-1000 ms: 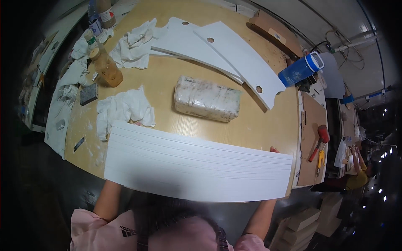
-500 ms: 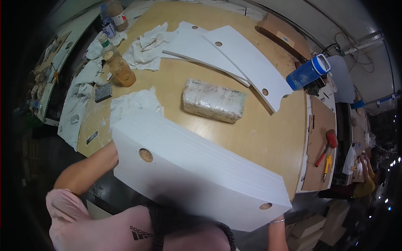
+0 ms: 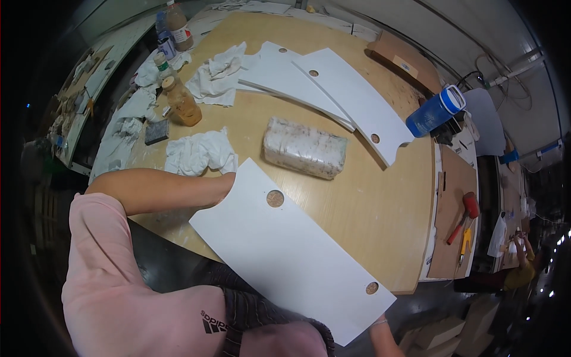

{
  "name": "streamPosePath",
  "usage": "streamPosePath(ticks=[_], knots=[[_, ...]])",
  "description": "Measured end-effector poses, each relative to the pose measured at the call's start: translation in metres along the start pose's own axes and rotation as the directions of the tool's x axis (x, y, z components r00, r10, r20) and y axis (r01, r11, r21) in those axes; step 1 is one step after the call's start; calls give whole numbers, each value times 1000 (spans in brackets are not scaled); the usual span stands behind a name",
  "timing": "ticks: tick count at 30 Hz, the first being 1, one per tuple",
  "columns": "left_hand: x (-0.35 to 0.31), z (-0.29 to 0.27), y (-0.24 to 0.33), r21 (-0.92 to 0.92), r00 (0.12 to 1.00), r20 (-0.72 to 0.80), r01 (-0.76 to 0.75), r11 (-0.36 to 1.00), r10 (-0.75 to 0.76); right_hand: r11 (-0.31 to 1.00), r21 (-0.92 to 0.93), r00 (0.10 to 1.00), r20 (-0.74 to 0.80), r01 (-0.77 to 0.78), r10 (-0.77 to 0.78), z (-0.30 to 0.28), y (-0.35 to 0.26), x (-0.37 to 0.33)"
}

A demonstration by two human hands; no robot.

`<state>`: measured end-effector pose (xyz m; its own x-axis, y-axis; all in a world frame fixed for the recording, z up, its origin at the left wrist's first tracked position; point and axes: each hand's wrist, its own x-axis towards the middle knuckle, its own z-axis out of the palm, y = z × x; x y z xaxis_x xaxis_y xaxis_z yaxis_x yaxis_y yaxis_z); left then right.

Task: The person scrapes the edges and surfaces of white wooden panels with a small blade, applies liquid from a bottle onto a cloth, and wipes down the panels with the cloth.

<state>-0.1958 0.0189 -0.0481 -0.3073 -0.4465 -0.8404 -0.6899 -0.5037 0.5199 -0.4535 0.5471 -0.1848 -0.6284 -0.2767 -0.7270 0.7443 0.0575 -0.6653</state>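
Observation:
A white panel (image 3: 291,256) with two round holes, their insides brown, and a curved notch at its left end slants across the front of the table. My left hand (image 3: 227,185) reaches behind its upper left end, where the panel hides the fingers. Down at the lower right corner, my right hand (image 3: 379,322) supports the other end, showing little more than the wrist with a bracelet. The panel's broad face is toward me; how thick the stack behind it is cannot be seen. Just beyond lies a block wrapped in clear film (image 3: 304,149).
More white panels (image 3: 351,98) overlap at the back of the table (image 3: 380,226). A blue jug (image 3: 437,111) stands right of them. White cloths (image 3: 202,153), a bottle of amber liquid (image 3: 181,102) and a dark block (image 3: 157,132) are at left. A red mallet (image 3: 470,205) lies at right.
The panels have turned: their thick stacked edge showed before, now one flat face does. The left end has swung right and my left arm has come up over the table edge.

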Motion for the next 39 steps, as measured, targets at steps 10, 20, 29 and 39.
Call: streamPosePath(ticks=[10, 20, 29, 39], knots=[[20, -74, -37, 306, 914, 152, -407, 861, 377, 987, -143, 997, -50, -66, 60, -15, -9, 3], [11, -151, -113, 900, 339, -243, -271, 342, 909, 423, -684, 640, 83, 594, -764, 154, -144, -74], [-11, -182, -108, 306, 192, -225, -917, 256, 955, 32, -295, 294, 927, 955, -232, 518, 6, -163], [-25, -238, -129, -328, 760, 179, -553, 766, 625, 496, -533, 455, 846, 685, 278, 617, 60, -113]])
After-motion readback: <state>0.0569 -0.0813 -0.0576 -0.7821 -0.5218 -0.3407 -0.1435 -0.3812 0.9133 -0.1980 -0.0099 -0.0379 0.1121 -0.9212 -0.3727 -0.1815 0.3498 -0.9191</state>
